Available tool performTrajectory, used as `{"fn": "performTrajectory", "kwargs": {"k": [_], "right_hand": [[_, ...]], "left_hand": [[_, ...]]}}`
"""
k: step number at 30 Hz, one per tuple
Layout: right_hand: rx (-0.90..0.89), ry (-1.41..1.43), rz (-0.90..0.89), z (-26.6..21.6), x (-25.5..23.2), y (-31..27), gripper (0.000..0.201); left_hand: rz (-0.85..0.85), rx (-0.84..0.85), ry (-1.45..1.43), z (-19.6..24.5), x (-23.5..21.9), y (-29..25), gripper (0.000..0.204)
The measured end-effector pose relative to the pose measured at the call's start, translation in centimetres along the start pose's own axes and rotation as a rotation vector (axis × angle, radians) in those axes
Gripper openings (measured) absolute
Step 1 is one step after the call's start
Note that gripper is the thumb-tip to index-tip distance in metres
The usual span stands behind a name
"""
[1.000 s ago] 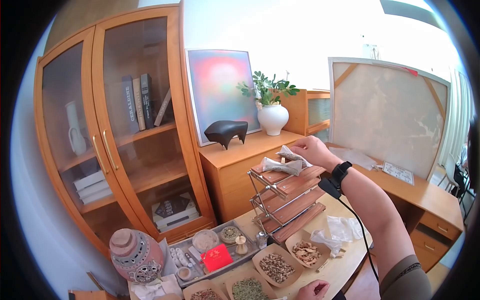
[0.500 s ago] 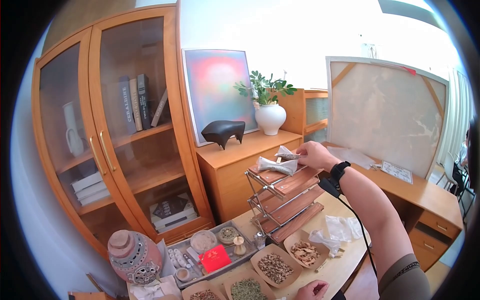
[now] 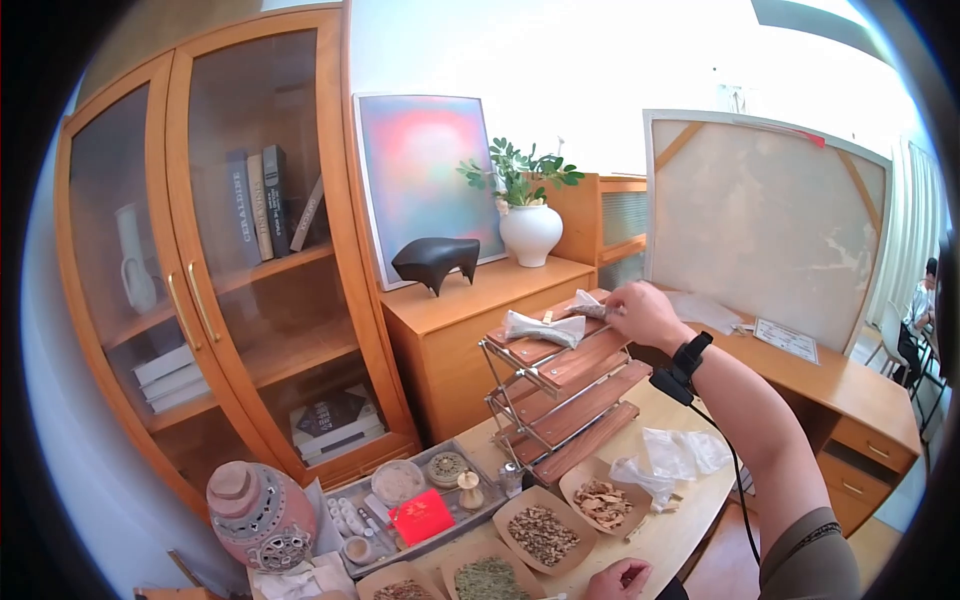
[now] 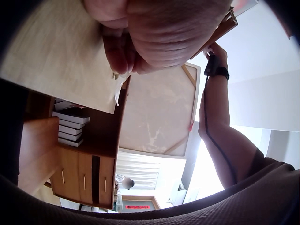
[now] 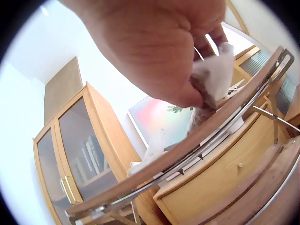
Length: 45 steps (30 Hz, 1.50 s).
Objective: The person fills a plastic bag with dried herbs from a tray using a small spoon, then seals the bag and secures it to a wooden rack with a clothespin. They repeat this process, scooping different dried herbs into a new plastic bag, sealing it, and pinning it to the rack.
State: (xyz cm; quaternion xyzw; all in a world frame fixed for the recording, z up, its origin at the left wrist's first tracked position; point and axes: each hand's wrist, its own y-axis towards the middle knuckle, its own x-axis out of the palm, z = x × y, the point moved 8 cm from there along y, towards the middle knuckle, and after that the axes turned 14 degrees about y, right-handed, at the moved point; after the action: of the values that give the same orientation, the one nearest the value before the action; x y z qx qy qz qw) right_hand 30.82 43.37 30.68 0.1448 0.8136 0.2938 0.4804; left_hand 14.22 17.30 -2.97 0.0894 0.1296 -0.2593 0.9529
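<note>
At the top of a folding wooden rack point(image 3: 575, 418), my right hand point(image 3: 645, 315) pinches a small filled white sachet point(image 3: 588, 305). The right wrist view shows the thumb of that hand point(image 5: 150, 51) against the sachet point(image 5: 216, 77), which touches the top board. Another filled sachet point(image 3: 545, 328) lies to the left on the same board. My left hand point(image 3: 618, 580) is low at the table's near edge, fingers loosely curled; in the left wrist view nothing is seen held in this hand point(image 4: 168, 33).
Paper trays of dried herbs point(image 3: 545, 535) and wood-like chips point(image 3: 602, 504) stand before the rack, with crumpled clear plastic point(image 3: 680, 455) to their right. A grey tray point(image 3: 490, 505) holds small items and a red packet point(image 3: 421, 516). A patterned pot point(image 3: 262, 515) stands left.
My right hand has moved slightly right and lower, and its sachet now lies flatter along the top board, apart from the other one. My left hand has stayed about the same.
</note>
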Motion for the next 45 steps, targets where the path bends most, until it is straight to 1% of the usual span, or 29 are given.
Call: {"fn": "performTrajectory", "kwargs": {"k": [1, 2, 4, 5, 7, 8, 10, 11, 12, 14, 15, 16, 18, 19, 21, 25, 27, 30, 31, 33, 34, 36, 37, 38, 40, 41, 42, 43, 45], "right_hand": [[-0.044, -0.043, -0.081, 0.0, 0.5, -0.4, 0.027], [-0.039, -0.047, -0.079, 0.4, 0.3, -0.6, 0.027], [0.116, 0.059, -0.001, 0.1, -0.8, -0.7, 0.031], [0.116, 0.059, 0.001, -0.1, -0.7, -0.4, 0.031], [0.04, 0.121, 0.063, -1.3, -0.9, 0.2, 0.033], [0.041, 0.121, 0.067, -1.8, -0.7, 0.2, 0.033], [-0.146, 0.245, -0.073, -5.2, 0.8, 0.0, 0.04], [-0.121, 0.23, -0.163, -6.2, 1.8, -0.1, 0.047], [-0.121, 0.231, -0.164, -6.5, 2.3, 0.0, 0.047], [-0.286, 0.106, -0.239, -7.8, 4.2, -0.2, 0.05], [-0.264, 0.106, -0.276, -7.8, 4.8, -0.1, 0.045], [-0.269, 0.109, -0.28, -8.0, 5.0, -0.1, 0.045], [-0.162, 0.122, -0.336, -7.6, 5.5, 0.4, 0.035], [-0.168, 0.121, -0.341, -7.6, 5.7, 0.6, 0.035], [-0.213, 0.137, -0.309, -7.5, 5.7, 1.1, 0.029], [-0.238, 0.146, -0.294, -7.7, 5.7, 1.4, 0.03], [-0.177, 0.11, -0.308, -7.4, 5.8, 1.7, 0.035], [-0.165, 0.123, -0.303, -7.4, 5.7, 1.9, 0.039], [-0.167, 0.122, -0.302, -7.4, 5.5, 2.0, 0.039], [-0.096, 0.183, -0.295, -7.0, 4.7, 2.1, 0.038], [-0.095, 0.182, -0.298, -6.6, 4.5, 2.2, 0.038], [-0.057, 0.203, -0.103, -4.7, 2.0, 2.7, 0.037], [0.017, 0.143, -0.125, -3.0, 1.5, 3.2, 0.042], [0.02, 0.138, -0.124, -2.0, 1.1, 3.0, 0.042], [0.129, 0.007, -0.19, 0.0, 0.6, 2.4, 0.051], [0.193, 0.012, -0.289, 1.5, 1.3, 2.0, 0.056], [0.193, 0.01, -0.287, 1.8, 1.2, 1.4, 0.056], [0.158, -0.01, -0.291, 1.8, 1.4, 0.7, 0.054], [0.103, -0.045, -0.284, 1.5, 1.4, 0.0, 0.05]], "left_hand": [[0.007, 0.009, 0.045, 0.4, -0.2, 0.0, 0.016], [0.001, 0.011, 0.045, 0.3, -0.1, -0.1, 0.016], [-0.009, -0.014, -0.021, -0.3, 0.2, 0.0, 0.015], [-0.009, -0.013, -0.019, -0.4, 0.2, 0.0, 0.015], [-0.005, -0.011, -0.033, -0.4, 0.2, 0.0, 0.015], [-0.007, -0.009, -0.03, -0.4, 0.2, 0.1, 0.015], [-0.009, -0.015, -0.014, -0.3, 0.2, 0.1, 0.014], [-0.009, -0.015, -0.014, -0.4, 0.2, 0.1, 0.014], [-0.017, -0.029, -0.027, -0.5, 0.2, 0.1, 0.014], [-0.021, -0.045, -0.041, -0.8, 0.3, 0.0, 0.015], [-0.002, -0.018, -0.022, -0.8, 0.2, 0.0, 0.015], [0.02, 0.009, -0.004, -0.7, 0.0, 0.0, 0.015], [0.026, 0.023, 0.0, -0.5, -0.1, 0.1, 0.016], [0.022, 0.039, 0.005, -0.3, -0.1, 0.1, 0.016], [0.027, 0.042, -0.015, -0.4, 0.1, 0.1, 0.016], [0.028, 0.026, -0.031, -0.1, 0.0, 0.0, 0.016], [0.01, 0.006, -0.037, -0.1, 0.0, 0.0, 0.016], [0.0, -0.01, -0.052, -0.1, 0.1, 0.0, 0.016], [0.007, -0.009, -0.062, -0.1, 0.1, 0.0, 0.015], [0.021, 0.006, -0.053, -0.1, 0.0, 0.1, 0.016], [0.033, 0.019, -0.046, 0.1, -0.1, 0.0, 0.016], [0.008, -0.006, -0.029, 0.5, -0.4, 0.0, 0.016], [-0.019, -0.029, -0.006, 0.6, -0.4, -0.1, 0.016], [-0.024, -0.027, -0.008, 0.6, -0.2, -0.1, 0.016], [0.057, 0.06, 0.007, 0.7, -0.4, 0.0, 0.015], [0.054, 0.063, 0.006, 0.3, -0.1, 0.0, 0.015], [0.067, 0.073, -0.016, 0.2, -0.1, 0.1, 0.014], [0.081, 0.082, -0.037, 0.2, -0.1, 0.2, 0.014], [0.058, 0.062, -0.022, 0.5, -0.2, 0.1, 0.013]]}}
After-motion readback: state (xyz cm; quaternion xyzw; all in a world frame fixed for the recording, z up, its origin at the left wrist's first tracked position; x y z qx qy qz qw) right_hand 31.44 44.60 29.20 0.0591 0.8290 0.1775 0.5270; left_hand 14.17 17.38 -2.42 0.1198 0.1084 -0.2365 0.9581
